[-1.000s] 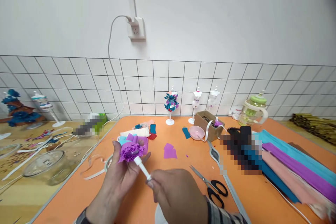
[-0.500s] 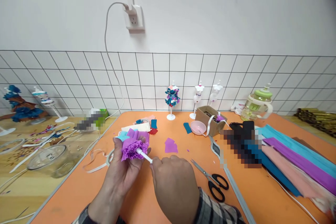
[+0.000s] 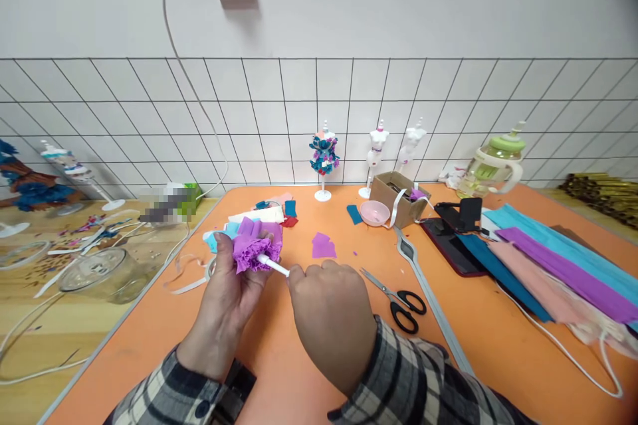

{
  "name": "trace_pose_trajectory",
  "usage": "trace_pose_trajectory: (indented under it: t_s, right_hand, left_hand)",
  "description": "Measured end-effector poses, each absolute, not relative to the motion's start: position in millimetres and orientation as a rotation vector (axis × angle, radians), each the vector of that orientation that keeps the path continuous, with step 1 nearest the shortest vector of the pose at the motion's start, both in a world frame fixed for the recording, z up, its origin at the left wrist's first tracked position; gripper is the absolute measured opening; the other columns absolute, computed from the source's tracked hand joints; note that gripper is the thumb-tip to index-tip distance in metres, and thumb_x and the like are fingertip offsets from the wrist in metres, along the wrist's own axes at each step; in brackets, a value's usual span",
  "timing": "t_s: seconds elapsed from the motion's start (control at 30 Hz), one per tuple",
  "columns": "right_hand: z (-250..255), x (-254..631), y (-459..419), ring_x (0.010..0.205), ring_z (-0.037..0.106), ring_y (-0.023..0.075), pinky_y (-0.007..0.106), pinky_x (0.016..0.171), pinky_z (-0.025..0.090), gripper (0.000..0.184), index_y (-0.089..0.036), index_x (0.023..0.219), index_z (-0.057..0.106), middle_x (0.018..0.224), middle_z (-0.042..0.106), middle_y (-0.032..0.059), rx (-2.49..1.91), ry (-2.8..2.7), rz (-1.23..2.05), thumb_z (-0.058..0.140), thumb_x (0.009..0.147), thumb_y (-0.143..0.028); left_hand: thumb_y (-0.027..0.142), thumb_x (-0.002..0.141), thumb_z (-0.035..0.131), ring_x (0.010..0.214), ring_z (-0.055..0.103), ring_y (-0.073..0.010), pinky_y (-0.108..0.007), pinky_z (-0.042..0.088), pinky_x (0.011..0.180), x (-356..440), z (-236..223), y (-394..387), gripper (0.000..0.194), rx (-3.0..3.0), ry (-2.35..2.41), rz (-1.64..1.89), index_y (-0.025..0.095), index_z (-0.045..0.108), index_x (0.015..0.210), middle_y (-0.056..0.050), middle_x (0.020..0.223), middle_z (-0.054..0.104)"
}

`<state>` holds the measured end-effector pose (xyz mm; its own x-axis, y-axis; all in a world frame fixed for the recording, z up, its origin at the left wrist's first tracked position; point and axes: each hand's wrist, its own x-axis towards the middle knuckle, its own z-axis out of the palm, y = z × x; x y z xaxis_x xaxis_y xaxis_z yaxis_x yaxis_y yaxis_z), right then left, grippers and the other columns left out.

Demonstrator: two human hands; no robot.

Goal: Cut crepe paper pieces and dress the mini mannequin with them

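Ruffled purple crepe paper [image 3: 252, 253], gathered like a small skirt, lies in the grip of my left hand [image 3: 226, 292], thumb on its near side and fingers behind it. A thin white rod [image 3: 273, 265] enters the middle of the ruffle. Its outer end is pinched in my right hand [image 3: 331, 315], whose fingers are curled with knuckles up. Whether the rod is joined to something inside the paper is hidden. Black-handled scissors [image 3: 397, 300] lie right of my right hand. A flat purple paper piece [image 3: 323, 246] rests on the orange mat beyond.
Small white dress forms stand by the tiled wall, one [image 3: 324, 154] covered in blue and purple bits. A pink bowl [image 3: 375, 213] sits beside a cardboard box [image 3: 397, 198]. Crepe paper strips [image 3: 563, 265] and a phone [image 3: 456, 249] lie right; a clear container [image 3: 102, 272] stands left.
The rod's near end, formerly just in front of the ruffle, now sits inside it. My right hand has moved closer to the paper and turned. The camera view has tilted downward.
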<state>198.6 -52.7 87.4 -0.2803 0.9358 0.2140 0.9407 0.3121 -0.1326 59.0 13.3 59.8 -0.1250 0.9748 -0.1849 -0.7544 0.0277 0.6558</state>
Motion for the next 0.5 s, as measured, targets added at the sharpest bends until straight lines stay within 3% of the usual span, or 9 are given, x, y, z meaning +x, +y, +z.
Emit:
trace_pose_trajectory:
  t_s: [0.13,0.33,0.5]
  right_hand:
    - [87.8,198.4,-54.4,0.073,0.067,0.0245,0.034,0.061,0.049,0.023,-0.014,0.085,0.066,0.071,0.068,0.0125,-1.693,-2.348,-0.007,0.044,0.091,-0.008]
    - [91.4,200.1,-55.9,0.074,0.067,0.0233,0.033,0.062,0.048,0.025,-0.013,0.084,0.066,0.072,0.068,0.0130,-1.750,-2.325,0.028,0.043,0.093,-0.010]
    - [89.3,201.4,-54.9,0.070,0.066,0.0245,0.034,0.058,0.047,0.027,-0.014,0.081,0.066,0.071,0.068,0.0129,-1.730,-2.307,0.005,0.042,0.091,-0.008]
  left_hand:
    - [0.047,0.102,0.037,0.075,0.075,-0.0175,-0.026,0.063,0.069,59.4,55.2,15.4,0.046,0.402,0.764,1.539,0.014,0.067,0.115,-0.010,0.091,0.078]
    - [0.053,0.100,0.037,0.078,0.075,-0.0189,-0.036,0.064,0.076,59.5,51.8,16.7,0.050,0.405,0.749,1.481,0.015,0.065,0.117,-0.009,0.089,0.077]
    - [0.051,0.101,0.034,0.075,0.076,-0.0192,-0.035,0.065,0.071,62.1,52.1,16.1,0.050,0.394,0.750,1.498,0.014,0.066,0.113,-0.009,0.087,0.077]
